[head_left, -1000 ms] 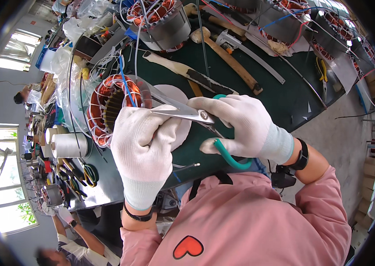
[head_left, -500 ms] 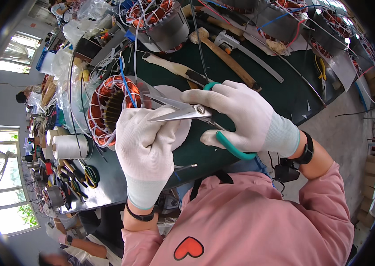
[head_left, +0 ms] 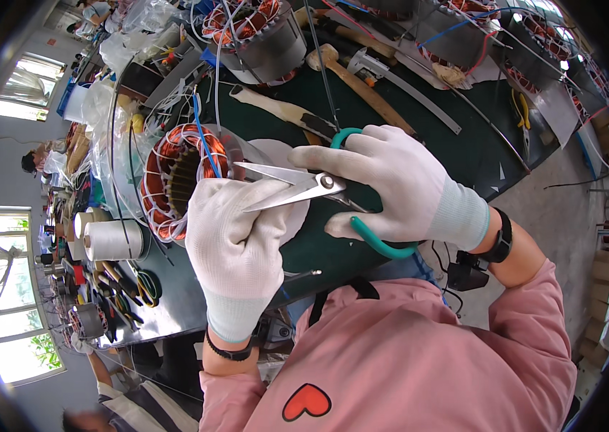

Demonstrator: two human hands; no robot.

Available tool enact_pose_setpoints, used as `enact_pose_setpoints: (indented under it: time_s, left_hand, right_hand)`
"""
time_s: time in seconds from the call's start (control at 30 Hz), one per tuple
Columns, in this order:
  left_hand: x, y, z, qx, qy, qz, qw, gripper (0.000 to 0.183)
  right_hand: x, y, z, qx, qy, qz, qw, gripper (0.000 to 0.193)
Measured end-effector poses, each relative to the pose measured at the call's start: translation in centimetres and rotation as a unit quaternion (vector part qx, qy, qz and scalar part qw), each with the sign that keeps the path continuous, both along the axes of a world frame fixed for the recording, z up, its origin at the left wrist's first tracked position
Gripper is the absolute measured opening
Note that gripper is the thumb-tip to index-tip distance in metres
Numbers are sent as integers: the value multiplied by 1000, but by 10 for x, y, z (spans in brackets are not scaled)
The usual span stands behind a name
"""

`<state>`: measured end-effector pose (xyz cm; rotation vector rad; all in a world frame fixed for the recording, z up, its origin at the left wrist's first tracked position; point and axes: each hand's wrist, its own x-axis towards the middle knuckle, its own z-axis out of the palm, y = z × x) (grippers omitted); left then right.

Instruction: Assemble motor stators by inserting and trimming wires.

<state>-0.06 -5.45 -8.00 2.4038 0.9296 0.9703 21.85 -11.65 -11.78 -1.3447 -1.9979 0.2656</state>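
R hand (head_left: pixel 391 189) is grasping green-handled scissors (head_left: pixel 306 191), spread blades overlapping L hand (head_left: pixel 229 223) in view, near copper-wound stator (head_left: pixel 154 176); can't tell if L's holding sth.; edges should be staying off glove (head_left: pixel 243 268).

Gloved in white, a worker's right hand (head_left: pixel 399 186) grips green-handled scissors (head_left: pixel 310 188), blades parted at the curled left hand (head_left: pixel 235 234), near a copper-wound stator (head_left: pixel 158 176) on a dark green workbench (head_left: pixel 463 164); a wooden mallet (head_left: pixel 368 92) and metal caliper (head_left: pixel 417 94) lie beyond.
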Motion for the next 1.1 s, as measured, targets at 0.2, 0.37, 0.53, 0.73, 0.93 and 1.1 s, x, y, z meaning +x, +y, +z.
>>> enact_pose_setpoints:
  time_s: [0.2,0.37,0.53,0.73,0.93,1.1]
  left_hand:
    - [-3,1,-4,7,-7,-10,1000,27]
    - [-2,1,-1,1,0,-8,1000,24]
    - [0,1,1,8,-2,-9,1000,13]
    - [3,3,5,8,9,-12,1000,10]
    - [-10,5,2,40,-5,-71,997,12]
    - [-35,9,18,43,69,-175,981,8]
  right_hand:
    - [0,1,-4,12,12,14,1000,67]
    - [-4,3,-14,57,43,22,997,64]
    - [-8,3,-17,91,38,-16,995,50]
    - [-4,-8,-29,15,30,-18,999,38]
    - [8,-23,-10,-126,280,-118,944,31]
    - [5,-35,1,-141,281,-45,948,35]
